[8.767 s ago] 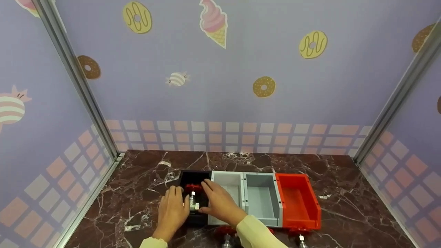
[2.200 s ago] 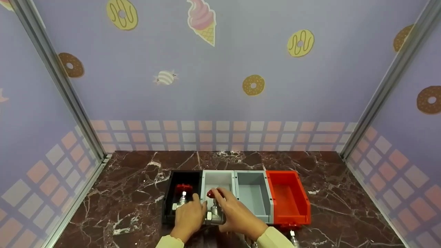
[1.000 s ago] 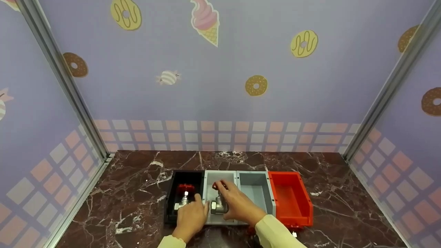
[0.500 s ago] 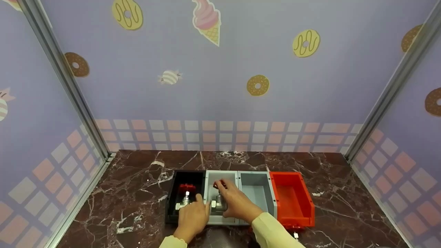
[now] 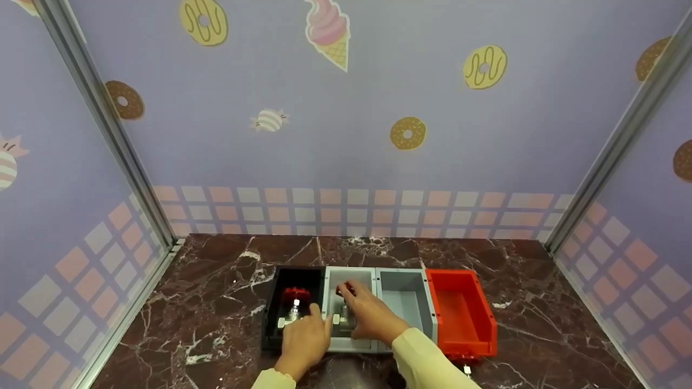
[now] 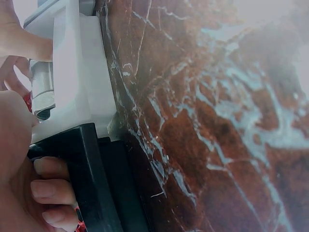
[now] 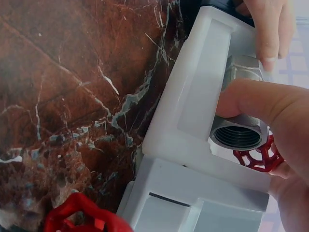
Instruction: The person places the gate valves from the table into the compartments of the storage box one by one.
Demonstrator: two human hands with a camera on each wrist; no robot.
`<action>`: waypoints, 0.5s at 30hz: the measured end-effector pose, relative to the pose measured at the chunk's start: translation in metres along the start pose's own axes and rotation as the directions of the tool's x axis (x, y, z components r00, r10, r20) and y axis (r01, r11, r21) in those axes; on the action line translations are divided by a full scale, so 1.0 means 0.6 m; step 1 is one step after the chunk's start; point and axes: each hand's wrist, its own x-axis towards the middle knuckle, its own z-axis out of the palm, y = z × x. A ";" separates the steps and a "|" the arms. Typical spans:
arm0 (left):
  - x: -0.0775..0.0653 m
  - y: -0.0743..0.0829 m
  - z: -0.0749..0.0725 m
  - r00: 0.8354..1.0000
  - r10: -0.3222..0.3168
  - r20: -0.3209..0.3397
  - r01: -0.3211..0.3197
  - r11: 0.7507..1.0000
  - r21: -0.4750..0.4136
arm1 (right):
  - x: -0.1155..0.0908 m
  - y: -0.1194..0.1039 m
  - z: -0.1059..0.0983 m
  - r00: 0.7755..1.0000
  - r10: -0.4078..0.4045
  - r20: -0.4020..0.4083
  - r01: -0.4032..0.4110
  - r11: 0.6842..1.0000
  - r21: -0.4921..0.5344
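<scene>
My right hand (image 5: 373, 316) holds a metal gate valve (image 7: 241, 128) inside the white bin (image 5: 354, 343). Its thumb lies across the valve body, while the fingers are at the red handwheel (image 7: 260, 157). My left hand (image 5: 305, 337) straddles the wall between the black bin (image 5: 268, 302) and the white one. Its curled fingers (image 6: 53, 191) reach into the black bin, and its thumb is on the white bin's side, close to the valve's end. Another gate valve (image 5: 295, 309) with a red handwheel stands in the black bin, partly covered by the left hand.
To the right, a grey bin (image 5: 403, 278) and a red bin (image 5: 459, 302) adjoin the white one. In front of the red bin lies another valve (image 5: 466, 363). A red handwheel (image 7: 84, 215) shows low in the right wrist view. Patterned panels (image 5: 346, 162) enclose the marbled table (image 5: 216, 302).
Both hands were at the valve in the black bin. Later the right hand brought a second valve from the white bin's front edge back and down into it. The left hand now stays by the shared wall.
</scene>
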 end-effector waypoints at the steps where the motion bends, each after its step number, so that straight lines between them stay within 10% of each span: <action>1: 0.000 0.000 0.000 1.000 -0.002 0.007 0.002 1.000 -0.002 | 0.000 0.000 0.000 1.000 -0.005 0.001 0.005 1.000 -0.003; 15: 0.000 -0.003 0.000 0.999 -0.012 0.050 0.013 1.000 -0.018 | 0.015 -0.003 0.003 0.995 0.025 0.098 -0.023 0.999 -0.027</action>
